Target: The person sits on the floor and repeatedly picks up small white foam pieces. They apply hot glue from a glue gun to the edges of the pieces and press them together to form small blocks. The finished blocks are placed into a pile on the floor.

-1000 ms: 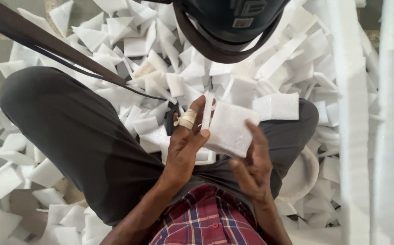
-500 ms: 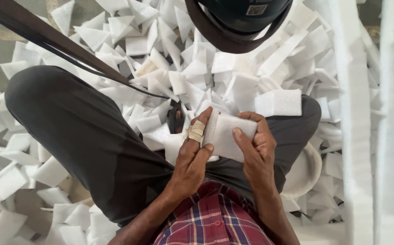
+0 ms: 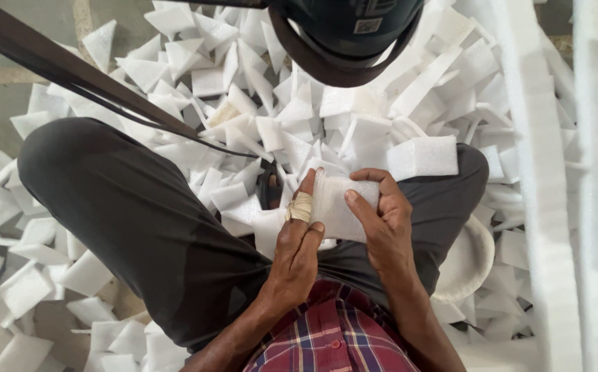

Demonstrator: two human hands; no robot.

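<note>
At the far left, loose white foam offcuts (image 3: pixel 9 289) litter the floor (image 3: pixel 9 110), and a dark strap (image 3: pixel 71 72) runs diagonally from the ten o'clock corner toward the centre. Below it the person's knee in dark grey trousers (image 3: pixel 126 220) fills the left middle. Just right of centre, the left hand (image 3: pixel 299 251) has a bandaged finger, and its grip pinches the left edge of a white foam pad (image 3: pixel 340 207), thumb on its face. The pad sits above the lap, between both hands. The right hand (image 3: pixel 381 220) holds the pad's right side, its grip curled round the top edge with the thumb pressed on the front. At twelve o'clock a heap of foam pieces (image 3: pixel 299 103) rises under a dark helmet-like rim (image 3: pixel 340 41). At three o'clock, long foam strips (image 3: pixel 554 193) stand upright; a plaid shirt (image 3: pixel 333 337) shows at six o'clock.
</note>
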